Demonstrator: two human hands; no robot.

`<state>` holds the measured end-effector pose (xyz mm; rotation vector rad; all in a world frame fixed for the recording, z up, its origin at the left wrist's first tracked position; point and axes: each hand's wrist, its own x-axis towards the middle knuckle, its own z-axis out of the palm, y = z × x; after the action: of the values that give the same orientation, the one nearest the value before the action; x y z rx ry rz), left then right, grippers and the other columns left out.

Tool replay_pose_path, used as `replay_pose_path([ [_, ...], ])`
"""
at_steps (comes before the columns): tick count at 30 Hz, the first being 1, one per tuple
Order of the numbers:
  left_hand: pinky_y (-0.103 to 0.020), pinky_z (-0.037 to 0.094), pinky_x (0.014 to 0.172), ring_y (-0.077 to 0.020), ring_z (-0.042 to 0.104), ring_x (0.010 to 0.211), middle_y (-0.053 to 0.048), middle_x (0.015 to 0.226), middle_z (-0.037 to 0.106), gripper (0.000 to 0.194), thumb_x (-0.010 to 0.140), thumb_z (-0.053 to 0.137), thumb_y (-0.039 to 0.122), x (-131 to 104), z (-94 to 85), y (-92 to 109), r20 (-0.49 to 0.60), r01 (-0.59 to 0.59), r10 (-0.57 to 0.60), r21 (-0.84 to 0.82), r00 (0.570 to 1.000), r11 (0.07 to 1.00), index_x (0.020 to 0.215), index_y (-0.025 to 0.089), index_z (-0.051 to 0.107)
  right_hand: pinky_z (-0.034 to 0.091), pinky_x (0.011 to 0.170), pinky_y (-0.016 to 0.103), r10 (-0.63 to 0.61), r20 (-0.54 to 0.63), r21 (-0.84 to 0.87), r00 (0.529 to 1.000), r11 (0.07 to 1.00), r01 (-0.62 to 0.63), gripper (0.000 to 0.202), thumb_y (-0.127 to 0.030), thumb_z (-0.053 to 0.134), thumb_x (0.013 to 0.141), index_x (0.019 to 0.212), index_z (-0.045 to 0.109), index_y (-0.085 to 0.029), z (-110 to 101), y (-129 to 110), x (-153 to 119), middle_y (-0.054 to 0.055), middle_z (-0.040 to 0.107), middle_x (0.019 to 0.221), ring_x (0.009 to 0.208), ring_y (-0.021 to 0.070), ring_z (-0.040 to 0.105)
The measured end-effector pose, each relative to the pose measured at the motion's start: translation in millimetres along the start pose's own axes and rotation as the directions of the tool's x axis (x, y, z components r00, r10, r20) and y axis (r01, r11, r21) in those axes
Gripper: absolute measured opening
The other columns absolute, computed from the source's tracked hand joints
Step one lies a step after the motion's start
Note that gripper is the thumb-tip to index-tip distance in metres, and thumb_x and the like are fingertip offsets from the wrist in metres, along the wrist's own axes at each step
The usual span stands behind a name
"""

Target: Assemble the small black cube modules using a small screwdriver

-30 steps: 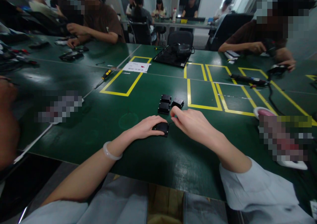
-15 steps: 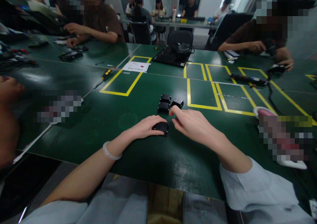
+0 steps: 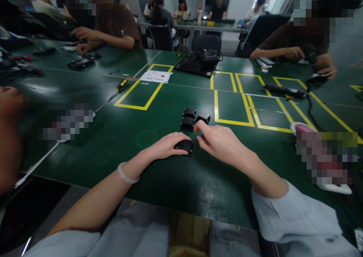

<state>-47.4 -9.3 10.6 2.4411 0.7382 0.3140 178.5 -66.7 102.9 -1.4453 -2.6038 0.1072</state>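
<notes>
On the green table, my left hand (image 3: 171, 144) is closed around a small black box-shaped part (image 3: 185, 147), holding it flat by its sides. The part has small shiny dots at its corners, like screws. My right hand (image 3: 221, 139) is closed on a thin screwdriver (image 3: 195, 140), whose dark shaft reaches the part's right corner. Its handle is mostly hidden by my fingers. Just beyond my hands lie similar black parts: a pair in a column (image 3: 188, 119) and a tilted one (image 3: 203, 117) to their right, partly behind my right index finger.
Yellow tape rectangles (image 3: 146, 107) mark the table. A yellow-black screwdriver (image 3: 121, 84) lies left, near a paper label (image 3: 156, 77). A black tray (image 3: 195, 66) stands further back. Pixelated objects in white frames lie on both sides. Co-workers sit across; another person's arm (image 3: 10, 136) is at left.
Both hands and the black part stay in place. The screwdriver's shaft looks slightly shifted between my right fingers.
</notes>
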Motion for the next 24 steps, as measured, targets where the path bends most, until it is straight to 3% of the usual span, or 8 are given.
replay_pose_path([
  [4, -0.035, 0.043, 0.093, -0.0246, 0.057, 0.108, -0.007, 0.118, 0.061, 0.042, 0.091, 0.059, 0.049, -0.2, -0.1, -0.3, 0.007, 0.004, -0.004, 0.007, 1.0, 1.0, 0.124, 0.022, 0.054, 0.023, 0.056, 0.027, 0.014, 0.009, -0.041, 1.0, 0.999, -0.014, 0.022, -0.034, 0.039, 0.098, 0.108, 0.051, -0.019, -0.4, -0.5, 1.1, 0.003, 0.067, 0.074, 0.062, 0.0176, 0.059],
  [13, -0.035, 0.043, 0.094, -0.025, 0.057, 0.108, -0.008, 0.118, 0.062, 0.042, 0.091, 0.059, 0.049, 0.1, -0.4, 0.1, 0.005, 0.006, -0.006, -0.015, 1.0, 1.0, 0.123, 0.022, 0.055, 0.023, 0.055, 0.027, 0.013, 0.006, -0.015, 1.0, 1.0, -0.013, 0.02, -0.026, 0.039, 0.095, 0.111, 0.049, -0.019, -0.2, 1.0, 0.3, 0.003, 0.068, 0.078, 0.063, 0.0166, 0.06],
  [24, -0.034, 0.042, 0.093, -0.0244, 0.057, 0.108, -0.007, 0.118, 0.062, 0.045, 0.091, 0.061, 0.046, 0.0, -0.5, 0.2, 0.011, 0.011, -0.011, 0.005, 1.0, 1.0, 0.128, 0.022, 0.053, 0.02, 0.053, 0.027, 0.076, 0.025, -0.101, 0.997, 0.992, -0.073, 0.027, -0.039, 0.039, 0.099, 0.105, 0.056, -0.019, -0.8, -1.3, 2.6, 0.003, 0.067, 0.068, 0.062, 0.0191, 0.063],
])
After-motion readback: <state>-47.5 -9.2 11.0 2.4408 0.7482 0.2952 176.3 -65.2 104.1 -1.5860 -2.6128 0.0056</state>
